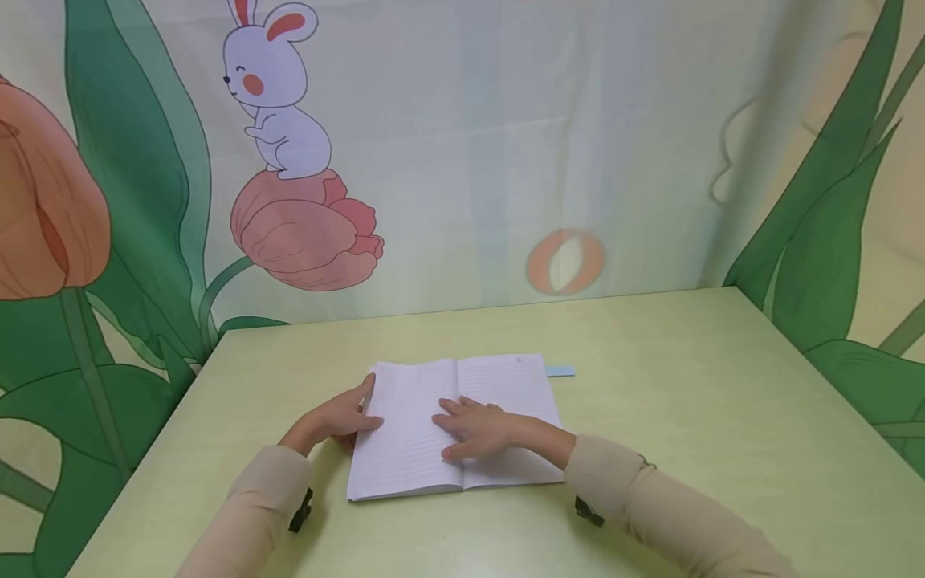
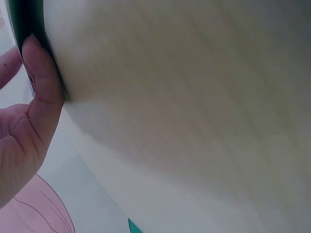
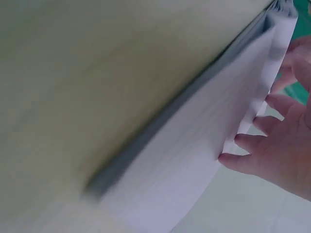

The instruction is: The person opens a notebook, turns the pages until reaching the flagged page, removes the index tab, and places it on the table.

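An open notebook (image 1: 408,461) with ruled white pages lies on the pale yellow-green table. My left hand (image 1: 341,416) grips its left edge, thumb on the page and other fingers at the underside. In the left wrist view, the fingers (image 2: 41,73) of that hand lie against the dark green cover (image 2: 30,22). Across the middle fold my right hand (image 1: 478,427) rests on the pages with its fingers spread. The right wrist view shows the notebook's pages (image 3: 194,131) from the side, with those fingertips (image 3: 228,159) touching the paper near the fold.
A light blue tab (image 1: 560,371) sticks out past the notebook's right edge. Behind the table (image 1: 686,385) hangs a curtain (image 1: 448,160) printed with a rabbit, tulips and green leaves.
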Demonstrator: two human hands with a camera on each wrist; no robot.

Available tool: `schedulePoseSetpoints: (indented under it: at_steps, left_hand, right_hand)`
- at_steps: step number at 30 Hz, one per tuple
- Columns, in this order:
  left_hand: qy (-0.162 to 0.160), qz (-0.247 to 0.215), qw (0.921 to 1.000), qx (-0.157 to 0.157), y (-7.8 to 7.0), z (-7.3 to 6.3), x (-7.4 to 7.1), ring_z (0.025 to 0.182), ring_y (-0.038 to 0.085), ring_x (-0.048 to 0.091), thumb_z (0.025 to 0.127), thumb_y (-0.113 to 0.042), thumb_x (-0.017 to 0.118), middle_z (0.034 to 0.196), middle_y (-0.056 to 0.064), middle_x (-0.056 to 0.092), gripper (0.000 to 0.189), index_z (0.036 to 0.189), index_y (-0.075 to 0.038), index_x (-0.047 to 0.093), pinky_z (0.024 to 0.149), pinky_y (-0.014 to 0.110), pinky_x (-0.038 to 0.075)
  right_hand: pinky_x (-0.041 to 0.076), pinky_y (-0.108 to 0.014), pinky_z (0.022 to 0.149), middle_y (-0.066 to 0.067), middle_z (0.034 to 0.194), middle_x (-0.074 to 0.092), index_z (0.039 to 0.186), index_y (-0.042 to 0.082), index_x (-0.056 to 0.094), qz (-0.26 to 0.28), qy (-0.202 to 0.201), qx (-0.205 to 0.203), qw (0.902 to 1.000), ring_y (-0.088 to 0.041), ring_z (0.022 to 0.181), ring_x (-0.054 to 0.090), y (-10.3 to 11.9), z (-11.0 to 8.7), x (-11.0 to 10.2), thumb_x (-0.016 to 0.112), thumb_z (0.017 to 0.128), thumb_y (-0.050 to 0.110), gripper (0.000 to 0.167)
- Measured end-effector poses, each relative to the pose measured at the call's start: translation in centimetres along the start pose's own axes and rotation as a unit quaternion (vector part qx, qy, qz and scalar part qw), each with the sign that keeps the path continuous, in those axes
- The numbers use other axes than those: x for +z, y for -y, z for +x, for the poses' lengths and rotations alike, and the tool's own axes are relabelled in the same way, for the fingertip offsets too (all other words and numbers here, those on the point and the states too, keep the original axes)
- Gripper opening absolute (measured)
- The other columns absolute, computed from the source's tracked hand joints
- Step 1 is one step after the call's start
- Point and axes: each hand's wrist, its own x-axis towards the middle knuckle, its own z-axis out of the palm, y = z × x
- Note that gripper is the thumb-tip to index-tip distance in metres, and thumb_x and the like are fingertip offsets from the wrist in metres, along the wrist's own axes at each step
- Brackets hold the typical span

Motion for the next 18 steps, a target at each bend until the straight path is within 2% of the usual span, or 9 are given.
schedulePoseSetpoints:
  at_steps: [4, 10, 18]
  left_hand:
    - [0.000, 0.003, 1.0000, 0.008, 0.0, 0.0, 0.3, 0.054, 0.020, 0.058, 0.089, -0.010, 0.059, 0.086, 0.018, 0.056, 0.087, 0.146, -0.010, -0.007, 0.048, 0.033, 0.049]
    - [-0.001, 0.005, 1.0000, -0.002, -0.1, 0.0, 0.4, 0.057, 0.022, 0.059, 0.089, -0.009, 0.058, 0.085, 0.017, 0.055, 0.088, 0.146, -0.015, -0.009, 0.048, 0.034, 0.049]
    - [-0.004, 0.017, 0.9998, 0.002, 0.0, 0.1, 0.3, 0.056, 0.021, 0.059, 0.089, -0.009, 0.058, 0.085, 0.017, 0.055, 0.089, 0.145, -0.014, -0.012, 0.047, 0.033, 0.049]
  right_hand:
    - [0.017, -0.063, 0.098, -0.015, 0.148, 0.020, 0.142, 0.009, 0.032, -0.016, -0.022, 0.042, 0.9987, -0.035, 0.135, 0.013, -2.8, -0.4, -0.3, 0.052, 0.090, 0.039, 0.064]
    - [0.012, -0.067, 0.097, -0.018, 0.147, 0.018, 0.142, 0.004, 0.030, -0.040, -0.046, 0.114, 0.9916, -0.037, 0.135, 0.011, -7.2, -1.4, -1.3, 0.055, 0.088, 0.040, 0.069]
    - [0.009, -0.067, 0.097, -0.022, 0.147, 0.016, 0.141, -0.004, 0.022, -0.033, -0.077, 0.180, 0.9801, -0.040, 0.134, 0.007, -9.9, -2.4, -2.2, 0.056, 0.085, 0.048, 0.084]
